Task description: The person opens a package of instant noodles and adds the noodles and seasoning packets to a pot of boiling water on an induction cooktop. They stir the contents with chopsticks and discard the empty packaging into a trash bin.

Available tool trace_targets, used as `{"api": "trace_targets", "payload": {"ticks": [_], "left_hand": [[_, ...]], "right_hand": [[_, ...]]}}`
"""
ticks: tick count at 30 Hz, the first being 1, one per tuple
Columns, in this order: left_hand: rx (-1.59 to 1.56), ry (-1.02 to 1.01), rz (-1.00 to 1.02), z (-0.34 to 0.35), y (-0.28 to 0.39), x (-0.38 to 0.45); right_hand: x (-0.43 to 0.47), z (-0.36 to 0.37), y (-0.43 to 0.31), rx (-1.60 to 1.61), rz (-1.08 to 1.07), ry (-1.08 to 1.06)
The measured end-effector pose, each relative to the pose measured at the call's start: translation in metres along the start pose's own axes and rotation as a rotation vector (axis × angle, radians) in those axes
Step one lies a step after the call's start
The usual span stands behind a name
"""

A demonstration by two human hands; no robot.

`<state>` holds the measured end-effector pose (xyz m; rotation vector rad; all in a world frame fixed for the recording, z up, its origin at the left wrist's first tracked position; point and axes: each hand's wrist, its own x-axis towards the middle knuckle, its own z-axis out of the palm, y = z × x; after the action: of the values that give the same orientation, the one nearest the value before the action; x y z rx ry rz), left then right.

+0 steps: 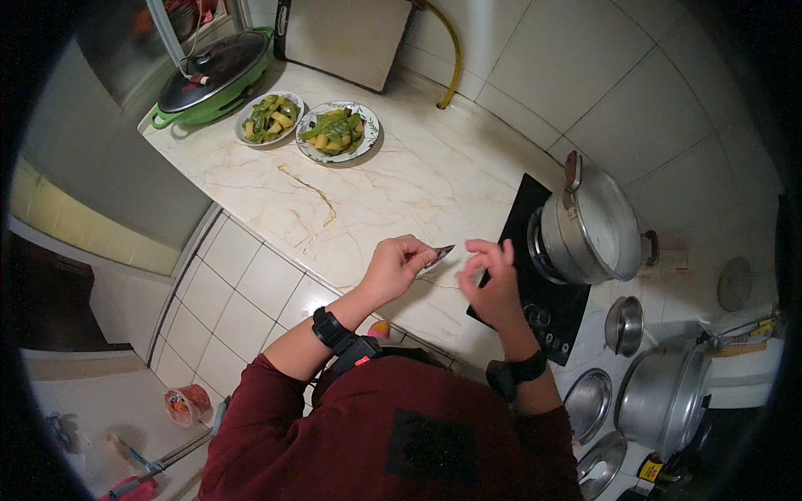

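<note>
My left hand pinches a small, dark, pointed packet between thumb and fingers, above the counter's front part. To its right, my right hand is raised with curled, spread fingers, slightly blurred, and touches nothing that I can make out. Beneath the right hand lies the edge of a black induction cooktop, on which a large metal pot with whitish contents stands. Farther back on the marble-patterned counter are a bowl of green and yellow food and a patterned plate of similar food.
A green lidded electric pan stands at the back left, beside a leaning flat panel. A yellowish wet streak marks the counter. At right are a small metal bowl, a large aluminium pot and metal dishes.
</note>
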<state>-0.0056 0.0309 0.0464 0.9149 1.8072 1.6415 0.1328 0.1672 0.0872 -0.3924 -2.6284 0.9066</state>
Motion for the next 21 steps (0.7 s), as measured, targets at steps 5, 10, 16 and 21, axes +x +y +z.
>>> {"api": "trace_targets", "payload": {"ticks": [5, 10, 16, 21], "left_hand": [[0.074, -0.03, 0.127, -0.005, 0.011, -0.004], [0.153, -0.075, 0.144, -0.008, 0.029, -0.01], [0.484, -0.133, 0.189, -0.008, 0.037, -0.01], [0.755, -0.224, 0.418, -0.002, 0.041, -0.007]], "right_hand": [[0.003, 0.0, -0.01, 0.07, -0.083, 0.138], [0.014, 0.002, -0.013, 0.165, -0.033, -0.082], [0.012, 0.012, -0.009, 0.099, -0.047, -0.132], [0.007, 0.013, 0.0, 0.085, -0.039, -0.124]]}}
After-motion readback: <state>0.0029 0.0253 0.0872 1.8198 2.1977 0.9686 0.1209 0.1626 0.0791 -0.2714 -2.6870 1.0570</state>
